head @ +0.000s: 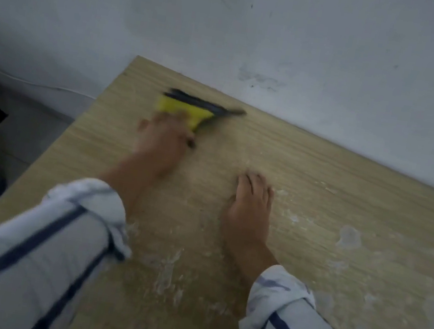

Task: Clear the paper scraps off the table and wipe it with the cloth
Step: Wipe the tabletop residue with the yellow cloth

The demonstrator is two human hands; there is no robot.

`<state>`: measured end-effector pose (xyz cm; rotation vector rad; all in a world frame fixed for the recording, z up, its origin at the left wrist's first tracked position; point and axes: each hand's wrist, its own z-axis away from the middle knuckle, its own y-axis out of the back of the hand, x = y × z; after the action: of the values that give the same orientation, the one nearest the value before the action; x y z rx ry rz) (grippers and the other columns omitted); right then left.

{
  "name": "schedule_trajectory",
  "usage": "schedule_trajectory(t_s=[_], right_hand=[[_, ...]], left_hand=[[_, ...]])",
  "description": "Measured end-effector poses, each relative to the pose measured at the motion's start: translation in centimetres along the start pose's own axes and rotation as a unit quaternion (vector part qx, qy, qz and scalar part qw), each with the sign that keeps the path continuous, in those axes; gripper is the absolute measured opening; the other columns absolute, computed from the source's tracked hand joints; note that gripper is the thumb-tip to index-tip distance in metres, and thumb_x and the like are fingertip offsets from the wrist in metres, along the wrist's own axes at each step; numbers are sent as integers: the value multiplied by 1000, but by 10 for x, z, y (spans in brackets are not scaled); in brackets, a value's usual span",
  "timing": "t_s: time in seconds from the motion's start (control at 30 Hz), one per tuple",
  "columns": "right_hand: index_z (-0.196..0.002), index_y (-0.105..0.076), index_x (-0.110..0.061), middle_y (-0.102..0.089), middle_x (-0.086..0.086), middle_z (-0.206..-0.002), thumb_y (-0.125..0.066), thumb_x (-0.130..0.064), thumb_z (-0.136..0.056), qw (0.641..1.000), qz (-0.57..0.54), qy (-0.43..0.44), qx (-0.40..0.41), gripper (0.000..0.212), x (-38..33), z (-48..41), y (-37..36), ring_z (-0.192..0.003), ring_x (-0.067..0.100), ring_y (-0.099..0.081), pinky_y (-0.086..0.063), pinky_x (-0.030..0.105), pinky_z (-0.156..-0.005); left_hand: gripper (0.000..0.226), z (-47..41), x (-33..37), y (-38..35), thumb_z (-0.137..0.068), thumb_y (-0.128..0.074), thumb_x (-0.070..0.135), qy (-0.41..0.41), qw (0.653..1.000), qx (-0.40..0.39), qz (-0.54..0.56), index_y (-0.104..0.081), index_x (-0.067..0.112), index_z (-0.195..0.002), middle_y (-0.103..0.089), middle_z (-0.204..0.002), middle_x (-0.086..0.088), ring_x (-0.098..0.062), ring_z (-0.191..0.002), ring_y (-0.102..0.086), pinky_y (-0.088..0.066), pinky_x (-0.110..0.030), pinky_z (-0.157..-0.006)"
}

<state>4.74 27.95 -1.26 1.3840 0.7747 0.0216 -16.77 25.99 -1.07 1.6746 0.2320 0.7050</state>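
— Where is the wiper (190,108)?
— On the table (322,166), near its far left corner and close to the wall (258,29); the left hand (164,135) covers its near end and grips it; both are blurred.
— And the right hand (251,197)?
— Resting on the table, fingers loosely bent, holding nothing; pale smears (350,237) lie to its right; the 2 hands are apart.

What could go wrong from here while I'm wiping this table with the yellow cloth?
1. The yellow cloth in your left hand is near the far left corner of the table; a long stroke might sweep dirt onto the floor.
2. Your right hand rests among the white smears and may spread them.
3. The pale patch at right could get missed.
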Motion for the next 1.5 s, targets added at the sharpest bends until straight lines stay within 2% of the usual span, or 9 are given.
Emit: schedule_trajectory(t_s=[0.13,0.27,0.4,0.57,0.77,1.1,1.2,1.33,1.5], right_hand=[[-139,-35,-6,-28,10,-151,-33,-11,-92,1000,-5,-2,0,48,0,0,0,-143,24,-10,1,41,-117],[-134,-39,1,-33,18,-146,-36,-1,-90,996,-80,-13,25,44,-1,2,7,-140,31,-18,-7,45,-117],[-128,-46,8,-41,28,-135,-42,4,-90,959,-214,-110,147,38,5,5,23,-129,39,-37,-26,43,-111],[-126,-48,4,-40,25,-138,-42,3,-86,972,-156,-35,173,40,3,5,33,-132,39,-33,-29,53,-109],[-144,-21,-25,-7,3,-157,-30,-60,-89,990,108,41,-81,66,-9,-16,-5,-143,30,-1,2,57,-111],[-129,-41,-8,-47,18,-135,-38,-34,-95,938,67,-326,96,43,96,54,74,-127,35,-38,-24,50,-103],[-118,-51,-6,-56,21,-120,-46,-29,-91,975,8,-192,112,36,20,56,38,-112,39,-51,-32,43,-93],[-134,-39,0,-35,20,-146,-47,-24,-91,998,19,51,-38,50,-50,115,-28,-137,34,-29,-19,44,-111],[-140,-29,-1,-36,21,-144,-48,-25,-90,976,52,-189,92,58,37,177,22,-131,37,-35,-26,43,-109]], left_hand=[[29,-31,-54,27,-90,-44,31,343,938,43,-24,-54,18,-113,-54,-123,-15,-36,-119,-42,-34,-50,-95],[34,10,39,-9,-88,-49,24,78,995,-43,33,-56,20,-120,-53,-129,-13,-36,-114,-51,-39,-42,-96],[44,65,111,-30,-92,-48,26,-172,971,-145,78,-45,19,-136,-35,-150,0,-20,-140,-26,-23,-35,-106],[53,71,82,1,-83,-47,5,-30,924,-120,361,-46,16,-135,-41,-145,-7,-22,-134,-37,-29,-31,-108],[50,113,23,-8,-97,-33,35,64,996,-51,27,-29,21,-145,-18,-156,0,-20,-145,-9,-3,-42,-116],[53,148,1,3,-98,-27,37,-11,995,-102,-7,-16,25,-148,-9,-158,2,-19,-145,-2,1,-39,-116],[53,177,-15,14,-98,-24,39,-28,993,-111,-14,-16,25,-148,-8,-158,4,-16,-145,-1,1,-37,-116],[54,210,-38,25,-97,-22,42,-30,993,-115,-29,-16,25,-149,-6,-158,4,-15,-145,-1,0,-37,-116],[55,233,-54,29,-97,-24,41,-46,993,-108,-30,-17,21,-148,-10,-158,2,-18,-145,-3,0,-40,-116]])
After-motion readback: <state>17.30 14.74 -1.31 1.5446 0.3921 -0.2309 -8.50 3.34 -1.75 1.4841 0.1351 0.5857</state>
